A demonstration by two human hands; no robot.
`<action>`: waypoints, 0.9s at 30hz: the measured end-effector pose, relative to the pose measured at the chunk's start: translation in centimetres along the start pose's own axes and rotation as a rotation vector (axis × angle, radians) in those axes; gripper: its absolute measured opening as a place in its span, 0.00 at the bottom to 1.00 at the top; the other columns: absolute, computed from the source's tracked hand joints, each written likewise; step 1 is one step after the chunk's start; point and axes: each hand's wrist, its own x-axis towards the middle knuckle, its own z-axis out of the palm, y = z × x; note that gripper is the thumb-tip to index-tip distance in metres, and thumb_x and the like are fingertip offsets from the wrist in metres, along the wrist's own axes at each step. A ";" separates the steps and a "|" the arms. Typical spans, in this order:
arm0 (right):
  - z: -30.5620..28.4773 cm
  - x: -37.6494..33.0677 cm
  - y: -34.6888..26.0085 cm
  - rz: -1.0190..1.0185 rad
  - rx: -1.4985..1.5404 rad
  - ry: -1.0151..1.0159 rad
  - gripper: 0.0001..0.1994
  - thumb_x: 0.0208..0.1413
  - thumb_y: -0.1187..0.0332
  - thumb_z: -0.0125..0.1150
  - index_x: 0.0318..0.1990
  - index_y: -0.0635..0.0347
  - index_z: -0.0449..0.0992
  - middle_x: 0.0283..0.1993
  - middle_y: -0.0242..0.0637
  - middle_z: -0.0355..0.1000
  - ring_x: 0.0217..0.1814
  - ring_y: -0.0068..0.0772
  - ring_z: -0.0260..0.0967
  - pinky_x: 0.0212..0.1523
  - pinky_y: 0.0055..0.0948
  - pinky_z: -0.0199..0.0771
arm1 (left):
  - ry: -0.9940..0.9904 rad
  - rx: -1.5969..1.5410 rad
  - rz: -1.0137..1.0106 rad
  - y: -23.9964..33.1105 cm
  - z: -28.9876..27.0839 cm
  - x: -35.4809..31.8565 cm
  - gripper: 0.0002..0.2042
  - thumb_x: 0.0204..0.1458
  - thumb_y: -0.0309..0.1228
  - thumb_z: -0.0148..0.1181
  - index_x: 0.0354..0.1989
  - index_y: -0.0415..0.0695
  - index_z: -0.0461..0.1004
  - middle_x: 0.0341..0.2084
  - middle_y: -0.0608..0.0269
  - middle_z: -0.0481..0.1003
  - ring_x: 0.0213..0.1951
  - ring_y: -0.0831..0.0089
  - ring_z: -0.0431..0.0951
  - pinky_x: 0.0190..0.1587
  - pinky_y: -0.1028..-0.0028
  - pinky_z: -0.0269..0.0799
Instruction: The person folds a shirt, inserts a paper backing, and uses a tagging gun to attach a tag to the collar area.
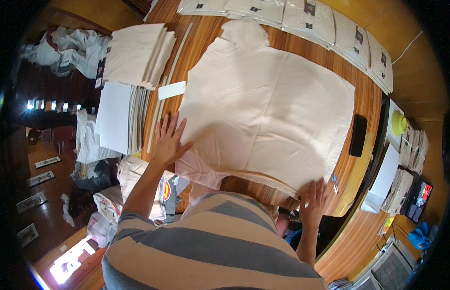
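Observation:
A pale cream garment (263, 106), apparently a shirt, lies spread over the wooden table, lightly creased down its middle. Its near edge curves and hangs slightly loose close to my body. My left hand (170, 139) rests at the garment's left side with the fingers spread, the thumb touching the cloth. At the near right corner, my right hand (312, 199) lies palm down on the fabric edge, its fingers stretched out. Left of the garment is a small white card (172, 90), across a long pale ruler (159, 104).
Folded cream garments (135, 53) and a stack of white sheets (119, 116) stand at the left. Bagged folded shirts (309, 21) line the far edge. A black phone (358, 135) and small scissors-like snips (335, 183) lie at the right. A yellow-green object (398, 123) sits beyond.

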 end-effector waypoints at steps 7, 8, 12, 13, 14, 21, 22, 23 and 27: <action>-2.1 -2.5 -3.3 0.127 -0.098 0.171 0.35 0.64 0.57 0.65 0.75 0.60 0.64 0.83 0.53 0.51 0.84 0.66 0.47 0.80 0.62 0.49 | 0.045 -0.103 0.056 -3.7 4.2 -5.1 0.49 0.54 0.59 0.68 0.82 0.57 0.53 0.82 0.41 0.40 0.81 0.39 0.39 0.78 0.40 0.36; -0.4 -0.7 -4.1 0.041 -0.021 0.249 0.35 0.66 0.56 0.63 0.77 0.60 0.62 0.84 0.53 0.50 0.84 0.66 0.46 0.79 0.62 0.49 | 0.075 -0.121 0.079 -3.7 4.0 -5.0 0.49 0.54 0.59 0.68 0.82 0.56 0.52 0.81 0.39 0.40 0.81 0.38 0.40 0.78 0.39 0.36; 4.8 -1.8 -4.1 0.127 -0.179 0.136 0.37 0.73 0.48 0.51 0.81 0.57 0.52 0.85 0.51 0.46 0.86 0.66 0.41 0.80 0.61 0.45 | 0.107 -0.208 0.082 -3.9 3.3 -6.7 0.47 0.55 0.61 0.65 0.81 0.57 0.55 0.81 0.36 0.40 0.80 0.38 0.42 0.78 0.40 0.36; 4.7 -2.7 -3.9 0.094 -0.135 0.197 0.37 0.73 0.48 0.50 0.81 0.57 0.51 0.85 0.50 0.45 0.86 0.65 0.41 0.80 0.61 0.45 | 0.147 -0.251 0.089 -3.8 3.2 -6.8 0.46 0.56 0.61 0.64 0.81 0.57 0.56 0.81 0.37 0.41 0.80 0.38 0.42 0.78 0.40 0.36; 4.6 -3.3 -3.5 0.060 -0.090 0.256 0.37 0.73 0.48 0.50 0.81 0.56 0.51 0.86 0.50 0.44 0.86 0.65 0.40 0.80 0.62 0.44 | 0.187 -0.294 0.097 -3.7 3.1 -6.6 0.45 0.57 0.60 0.64 0.81 0.56 0.57 0.81 0.37 0.42 0.80 0.38 0.43 0.78 0.41 0.37; 7.0 -3.8 -1.8 0.095 -0.119 0.309 0.31 0.77 0.53 0.39 0.81 0.57 0.52 0.86 0.51 0.44 0.87 0.63 0.39 0.82 0.59 0.41 | 0.238 -0.103 0.215 -3.4 3.5 -1.1 0.39 0.63 0.53 0.59 0.80 0.51 0.57 0.81 0.47 0.48 0.80 0.44 0.47 0.79 0.43 0.39; 7.3 -3.6 -1.2 0.100 -0.093 0.365 0.31 0.77 0.53 0.39 0.81 0.57 0.52 0.86 0.51 0.44 0.87 0.62 0.39 0.82 0.60 0.41 | 0.231 -0.120 0.214 -3.5 3.7 -1.1 0.39 0.63 0.52 0.59 0.80 0.51 0.57 0.81 0.47 0.48 0.80 0.44 0.47 0.79 0.43 0.39; 7.5 -3.3 -0.6 0.102 -0.067 0.422 0.31 0.77 0.53 0.39 0.81 0.57 0.52 0.86 0.51 0.44 0.87 0.62 0.39 0.82 0.60 0.41 | 0.225 -0.137 0.210 -3.6 3.8 -1.4 0.38 0.64 0.52 0.58 0.80 0.51 0.57 0.81 0.47 0.48 0.80 0.44 0.47 0.79 0.43 0.39; 6.7 -2.8 -2.1 0.076 -0.090 0.269 0.31 0.77 0.53 0.40 0.80 0.61 0.55 0.84 0.55 0.47 0.86 0.65 0.41 0.82 0.61 0.41 | 0.224 -0.223 0.173 -4.6 4.0 -3.0 0.38 0.64 0.51 0.58 0.80 0.50 0.57 0.81 0.47 0.46 0.81 0.45 0.45 0.79 0.43 0.39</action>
